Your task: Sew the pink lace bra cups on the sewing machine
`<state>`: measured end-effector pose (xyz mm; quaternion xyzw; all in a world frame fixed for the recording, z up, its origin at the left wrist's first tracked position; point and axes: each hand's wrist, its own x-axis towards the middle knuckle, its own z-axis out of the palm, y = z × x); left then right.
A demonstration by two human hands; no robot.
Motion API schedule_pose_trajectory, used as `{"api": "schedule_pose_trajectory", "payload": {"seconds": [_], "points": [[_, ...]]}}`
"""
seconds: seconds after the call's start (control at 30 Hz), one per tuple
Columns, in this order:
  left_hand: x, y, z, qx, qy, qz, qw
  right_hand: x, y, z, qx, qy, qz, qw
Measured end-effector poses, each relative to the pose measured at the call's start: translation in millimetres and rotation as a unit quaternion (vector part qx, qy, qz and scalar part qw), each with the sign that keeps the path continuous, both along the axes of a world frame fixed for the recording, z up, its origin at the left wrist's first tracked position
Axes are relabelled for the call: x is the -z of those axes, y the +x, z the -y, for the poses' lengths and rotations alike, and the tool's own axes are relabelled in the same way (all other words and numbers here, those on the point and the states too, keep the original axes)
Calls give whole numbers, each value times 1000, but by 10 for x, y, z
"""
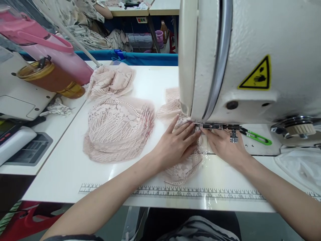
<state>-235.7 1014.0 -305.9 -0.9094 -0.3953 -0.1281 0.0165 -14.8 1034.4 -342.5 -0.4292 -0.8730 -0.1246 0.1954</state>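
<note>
A pink lace piece [184,170] lies under the head of a white sewing machine [250,50], partly hidden by my hands. My left hand [175,144] rests flat on this lace, fingers spread, fingertips close to the presser foot area. On the other side of the needle area is my right hand [225,144], its fingertips at the lace's right edge and partly behind the metal attachment [217,126]; its finger pose is mostly hidden. A stack of pink lace pieces [120,130] sits to the left, with a crumpled lace bundle [111,80] behind it.
Green thread snips [258,136] lie right of my right hand. A ruler strip [179,194] runs along the table's front edge. At the left stand a pink flask [57,50] and an amber cup [52,78]. White fabric [299,167] lies at the right. Another person's arm [103,11] shows behind.
</note>
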Motion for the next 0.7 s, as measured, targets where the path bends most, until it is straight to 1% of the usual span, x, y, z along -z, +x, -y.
{"api": "schedule_pose_trajectory", "payload": {"seconds": [0.07, 0.23, 0.33, 0.43, 0.5, 0.57, 0.63, 0.7], "points": [[1, -2, -1, -1, 2, -7, 1000, -20, -4, 1, -10, 1, 3, 1000], [2, -8, 0, -2, -2, -5, 1000, -119, -40, 33, -7, -59, -28, 998], [5, -14, -1, -2, -2, 2, 1000, -192, -45, 55, -12, -70, -34, 997], [11, -13, -3, -2, 8, -4, 1000, -260, -28, 61, -18, -61, -25, 998], [-1, 0, 4, 0, 22, -13, 1000, -296, -9, 54, -24, -28, -10, 999], [-45, 19, 29, 6, 48, -20, 999, -320, 13, 44, -59, 17, -3, 998], [-133, 31, 83, 16, 81, -21, 996, -327, 33, 38, -123, 47, -15, 991], [-256, 18, 173, 39, 106, -11, 994, -318, 45, 42, -192, 52, -31, 979]]}}
